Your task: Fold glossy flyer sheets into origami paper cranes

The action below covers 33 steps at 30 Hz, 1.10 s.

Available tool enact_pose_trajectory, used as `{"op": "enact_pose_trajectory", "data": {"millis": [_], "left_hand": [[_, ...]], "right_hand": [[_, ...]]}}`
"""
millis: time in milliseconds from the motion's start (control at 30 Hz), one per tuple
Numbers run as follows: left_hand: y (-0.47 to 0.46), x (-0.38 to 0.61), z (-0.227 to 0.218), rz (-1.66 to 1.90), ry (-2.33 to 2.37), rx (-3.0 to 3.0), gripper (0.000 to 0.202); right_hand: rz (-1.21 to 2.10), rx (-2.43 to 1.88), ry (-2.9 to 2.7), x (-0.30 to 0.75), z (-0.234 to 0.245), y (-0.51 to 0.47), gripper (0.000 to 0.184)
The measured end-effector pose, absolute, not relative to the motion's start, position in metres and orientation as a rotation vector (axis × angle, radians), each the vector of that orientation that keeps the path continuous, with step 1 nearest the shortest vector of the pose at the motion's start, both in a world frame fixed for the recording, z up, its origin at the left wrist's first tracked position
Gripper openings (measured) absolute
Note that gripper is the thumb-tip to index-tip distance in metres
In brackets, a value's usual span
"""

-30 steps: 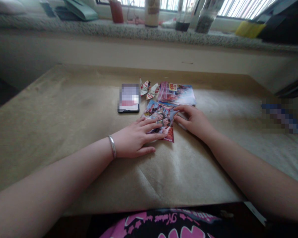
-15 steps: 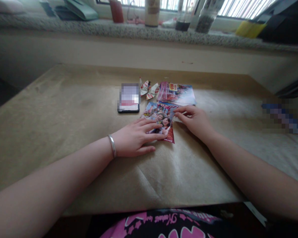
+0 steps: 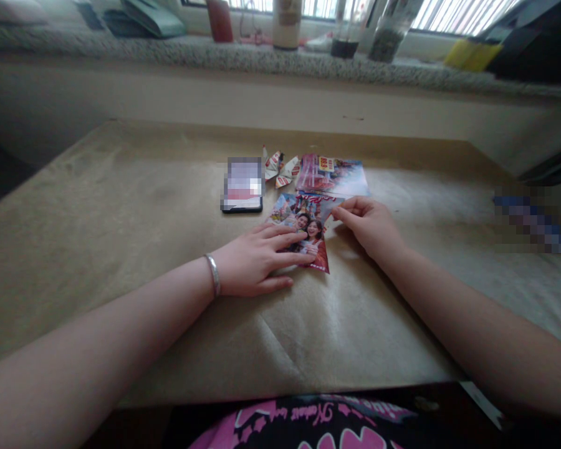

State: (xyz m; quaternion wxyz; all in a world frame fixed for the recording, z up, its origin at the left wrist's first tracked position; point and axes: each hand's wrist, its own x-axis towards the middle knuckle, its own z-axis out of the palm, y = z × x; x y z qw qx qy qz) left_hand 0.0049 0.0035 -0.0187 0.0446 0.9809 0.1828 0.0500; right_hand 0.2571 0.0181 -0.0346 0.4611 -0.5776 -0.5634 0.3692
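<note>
Brown-paper-covered desk [image 3: 121, 237] beneath a speckled stone windowsill [image 3: 243, 57] lined with jars. Near the desk's centre, toward its far edge: glossy printed sheet [image 3: 311, 227], multicoloured, showing two pictured people, red at the near corner, lying slightly askew. Left hand [image 3: 255, 262], silver bangle [image 3: 212, 275] at the wrist, laid flat on the sheet's near-left part, fingers spread wide. Right hand [image 3: 371, 226] at the sheet's right edge, fingertips drawn narrow, pinching that edge. Closer to the far edge: dark phone [image 3: 242, 186], small folded paper shapes [image 3: 280, 169], stack of similar sheets [image 3: 331, 176].
</note>
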Motion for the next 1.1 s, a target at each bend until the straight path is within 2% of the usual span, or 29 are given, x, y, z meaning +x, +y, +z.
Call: {"op": "enact_pose_trajectory", "data": {"millis": [267, 500, 733, 867, 933, 1100], "left_hand": [[0.005, 0.006, -0.018, 0.146, 0.530, 2.956, 0.052], [0.006, 0.006, -0.019, 0.137, 0.525, 2.942, 0.052], [0.006, 0.006, -0.018, 0.144, 0.530, 2.932, 0.052], [0.006, 0.007, -0.017, 0.144, 0.532, 2.932, 0.052], [0.006, 0.007, -0.018, 0.150, 0.532, 2.937, 0.052], [0.006, 0.007, -0.018, 0.140, 0.532, 2.951, 0.051]], "right_hand": [[0.810, -1.399, -1.526, 0.257, -0.040, 0.019, 0.032], [0.893, -1.361, -1.549, 0.254, -0.034, 0.014, 0.032], [0.926, -1.325, -1.586, 0.250, -0.036, 0.008, 0.023], [0.817, -1.353, -1.694, 0.250, -0.036, 0.006, 0.020], [0.768, -1.337, -1.682, 0.249, -0.036, 0.006, 0.025], [0.742, -1.318, -1.681, 0.250, -0.035, 0.008, 0.056]]}}
